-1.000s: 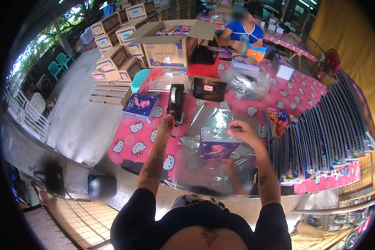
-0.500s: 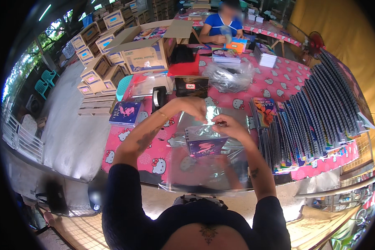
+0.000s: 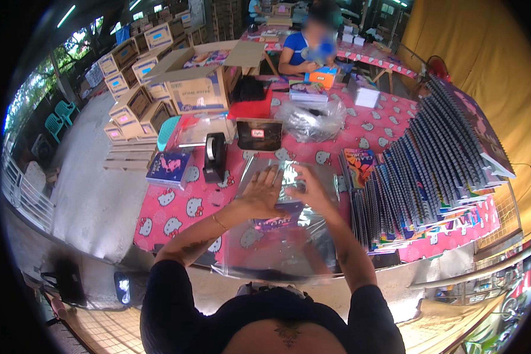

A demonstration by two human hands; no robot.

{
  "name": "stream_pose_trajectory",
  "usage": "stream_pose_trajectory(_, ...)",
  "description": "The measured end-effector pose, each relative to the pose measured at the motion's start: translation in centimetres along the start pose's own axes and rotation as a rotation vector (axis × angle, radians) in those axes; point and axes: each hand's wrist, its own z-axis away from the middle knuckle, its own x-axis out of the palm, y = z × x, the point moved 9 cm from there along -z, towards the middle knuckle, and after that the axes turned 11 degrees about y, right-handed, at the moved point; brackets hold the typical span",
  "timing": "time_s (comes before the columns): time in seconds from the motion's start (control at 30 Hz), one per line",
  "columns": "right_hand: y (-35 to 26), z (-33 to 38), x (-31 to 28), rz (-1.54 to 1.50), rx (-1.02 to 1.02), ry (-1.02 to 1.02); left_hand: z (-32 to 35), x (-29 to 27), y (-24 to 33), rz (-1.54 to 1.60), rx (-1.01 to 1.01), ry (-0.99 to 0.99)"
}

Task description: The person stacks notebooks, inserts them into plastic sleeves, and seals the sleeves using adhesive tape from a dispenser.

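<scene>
My left hand [image 3: 262, 194] lies with its fingers stretched out over the upper part of a small purple notebook [image 3: 275, 223]. Beside it, my right hand [image 3: 310, 190] has its fingers apart and slightly bent, near the notebook's upper right corner. Neither hand grips anything that I can see. Both hands hide much of the notebook, which rests on clear plastic sheets [image 3: 248, 251] spread along the near table edge. Whether a layer of plastic also covers the notebook I cannot tell.
A black tape dispenser [image 3: 215, 158] and a purple notebook stack [image 3: 170, 169] stand to the left. Long rows of spiral notebooks [image 3: 422, 171] line the right. Further off are a dark box [image 3: 258, 134], bunched plastic [image 3: 312, 121], an open carton [image 3: 197, 88] and a seated person [image 3: 301, 50].
My hands have gone from pinching at the notebook's top edge to lying spread over it. The notebook now lies lower, largely covered by my left hand. The whole view has shifted slightly.
</scene>
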Motion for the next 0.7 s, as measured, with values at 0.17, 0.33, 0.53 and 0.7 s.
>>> stream_pose_trajectory(0.17, -3.9, 12.0, 9.3, -0.246, 0.277, -0.951, -1.6, 2.7, -1.3, 0.13, -0.16, -0.377)
stream_pose_trajectory(0.33, 3.7, 17.0, 13.4, -1.681, 1.14, -0.168, 0.5, -0.4, -4.4, 0.54, -0.421, 0.055)
stream_pose_trajectory(0.53, 4.6, 11.4, 2.4, -0.676, 0.828, -0.177, 17.1, 4.0, -9.1, 1.342, -0.863, 0.273)
stream_pose_trajectory(0.7, 6.1, 8.9, 1.6, -0.273, 0.395, -0.253, 11.5, 0.4, -7.0, 1.005, -0.689, 0.202)
